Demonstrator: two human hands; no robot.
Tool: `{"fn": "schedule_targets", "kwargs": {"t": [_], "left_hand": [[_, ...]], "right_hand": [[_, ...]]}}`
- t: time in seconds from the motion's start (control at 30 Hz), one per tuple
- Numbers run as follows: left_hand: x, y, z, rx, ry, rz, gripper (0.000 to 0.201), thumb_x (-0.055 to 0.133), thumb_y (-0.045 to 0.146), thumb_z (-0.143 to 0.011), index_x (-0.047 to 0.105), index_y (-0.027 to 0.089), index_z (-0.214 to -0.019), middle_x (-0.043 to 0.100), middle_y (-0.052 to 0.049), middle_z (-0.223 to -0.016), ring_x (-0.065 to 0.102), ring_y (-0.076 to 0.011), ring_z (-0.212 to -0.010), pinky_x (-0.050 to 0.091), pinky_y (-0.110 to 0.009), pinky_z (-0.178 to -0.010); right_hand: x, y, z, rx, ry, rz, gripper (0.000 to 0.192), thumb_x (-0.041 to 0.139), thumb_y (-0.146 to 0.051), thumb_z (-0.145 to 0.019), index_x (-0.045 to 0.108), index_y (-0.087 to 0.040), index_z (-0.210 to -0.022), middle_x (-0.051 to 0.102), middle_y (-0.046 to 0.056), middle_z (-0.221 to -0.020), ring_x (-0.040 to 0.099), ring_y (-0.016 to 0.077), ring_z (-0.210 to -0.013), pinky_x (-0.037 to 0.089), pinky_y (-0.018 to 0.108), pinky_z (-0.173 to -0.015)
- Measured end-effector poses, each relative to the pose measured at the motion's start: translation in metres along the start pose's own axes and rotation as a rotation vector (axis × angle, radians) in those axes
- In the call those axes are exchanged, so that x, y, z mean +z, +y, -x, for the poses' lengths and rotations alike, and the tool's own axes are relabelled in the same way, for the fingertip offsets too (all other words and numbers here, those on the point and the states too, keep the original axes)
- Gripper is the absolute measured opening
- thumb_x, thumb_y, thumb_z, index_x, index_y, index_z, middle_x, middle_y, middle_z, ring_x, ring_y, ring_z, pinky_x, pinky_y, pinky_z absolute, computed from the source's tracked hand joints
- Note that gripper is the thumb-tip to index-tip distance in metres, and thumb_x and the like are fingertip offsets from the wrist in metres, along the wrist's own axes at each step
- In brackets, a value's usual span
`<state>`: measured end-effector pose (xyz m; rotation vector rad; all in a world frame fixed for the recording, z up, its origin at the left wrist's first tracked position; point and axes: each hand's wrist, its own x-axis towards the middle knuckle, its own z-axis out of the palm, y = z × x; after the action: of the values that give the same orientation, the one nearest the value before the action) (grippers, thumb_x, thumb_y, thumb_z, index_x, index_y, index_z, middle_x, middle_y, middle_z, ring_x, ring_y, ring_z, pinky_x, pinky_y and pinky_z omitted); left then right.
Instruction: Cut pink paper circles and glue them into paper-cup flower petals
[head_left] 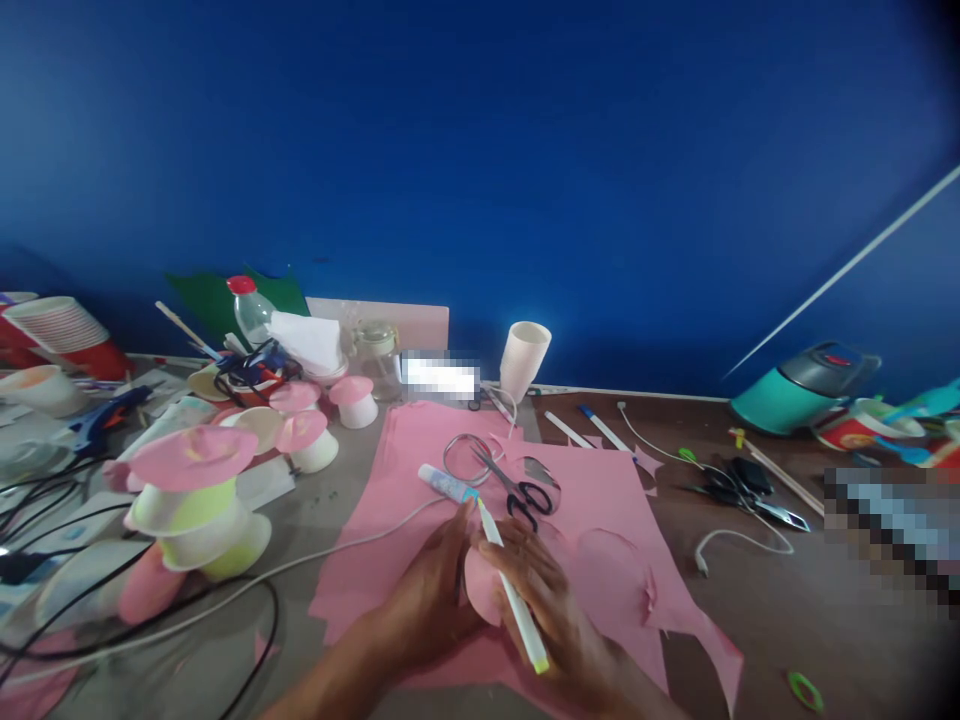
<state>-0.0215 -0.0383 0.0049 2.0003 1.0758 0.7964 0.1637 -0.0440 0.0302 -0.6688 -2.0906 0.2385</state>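
In the head view, my right hand (551,590) is closed around a white marker (514,600) with yellow-green ends, slanted with its upper end toward the left. A small rounded pink paper piece (482,585) sits between my hands, and my left hand (427,590) grips it from the left; those fingers are partly hidden. Beneath both hands lie pink paper sheets (360,570), with cut-out holes and torn edges on the right. Just beyond my fingertips rest a glue stick (448,483) and black-handled scissors (521,495).
Paper cups with pink tops (193,455) crowd the left, among black cables. A white cup (525,355) stands by the blue wall. A white cable (330,548) crosses the paper. To the right are pens (604,428), pliers-like tools (780,512) and a teal container (780,400).
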Motion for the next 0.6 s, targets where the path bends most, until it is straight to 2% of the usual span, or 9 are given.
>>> {"fn": "schedule_targets", "kwargs": {"t": [0.23, 0.4, 0.5, 0.6], "left_hand": [[0.001, -0.003, 0.0, 0.031, -0.017, -0.032, 0.105, 0.07, 0.034, -0.081, -0.003, 0.022, -0.156, 0.05, -0.024, -0.145, 0.05, -0.0414, -0.131, 0.045, -0.06, -0.106], [0.002, -0.004, 0.0, 0.022, -0.02, -0.026, 0.101, 0.07, 0.032, -0.081, 0.004, 0.018, -0.156, 0.047, -0.026, -0.146, 0.048, -0.0419, -0.133, 0.044, -0.059, -0.106], [0.0, 0.0, -0.001, -0.006, -0.028, 0.012, 0.098, 0.07, 0.033, -0.081, 0.009, 0.018, -0.156, 0.053, -0.022, -0.142, 0.053, -0.0394, -0.128, 0.045, -0.057, -0.105], [-0.005, 0.009, -0.004, 0.045, -0.045, 0.056, 0.089, 0.067, 0.03, -0.084, 0.015, 0.021, -0.155, 0.051, -0.018, -0.146, 0.05, -0.034, -0.131, 0.043, -0.051, -0.11]], "right_hand": [[0.0, -0.003, -0.004, -0.002, -0.009, 0.07, 0.056, 0.039, -0.012, -0.094, 0.035, -0.019, -0.149, 0.07, 0.013, -0.12, 0.065, 0.0279, -0.113, 0.051, 0.047, -0.103], [0.003, -0.002, -0.004, 0.005, 0.001, 0.085, 0.054, 0.04, -0.012, -0.095, 0.036, -0.019, -0.148, 0.071, 0.01, -0.116, 0.065, 0.0259, -0.112, 0.049, 0.046, -0.105], [0.004, -0.002, -0.004, 0.013, 0.015, 0.089, 0.053, 0.041, -0.012, -0.095, 0.038, -0.021, -0.147, 0.071, 0.009, -0.115, 0.065, 0.0253, -0.112, 0.051, 0.046, -0.103], [0.003, -0.003, -0.005, 0.012, 0.025, 0.077, 0.052, 0.041, -0.012, -0.095, 0.039, -0.02, -0.146, 0.071, 0.01, -0.113, 0.066, 0.0259, -0.11, 0.054, 0.048, -0.099]]}}
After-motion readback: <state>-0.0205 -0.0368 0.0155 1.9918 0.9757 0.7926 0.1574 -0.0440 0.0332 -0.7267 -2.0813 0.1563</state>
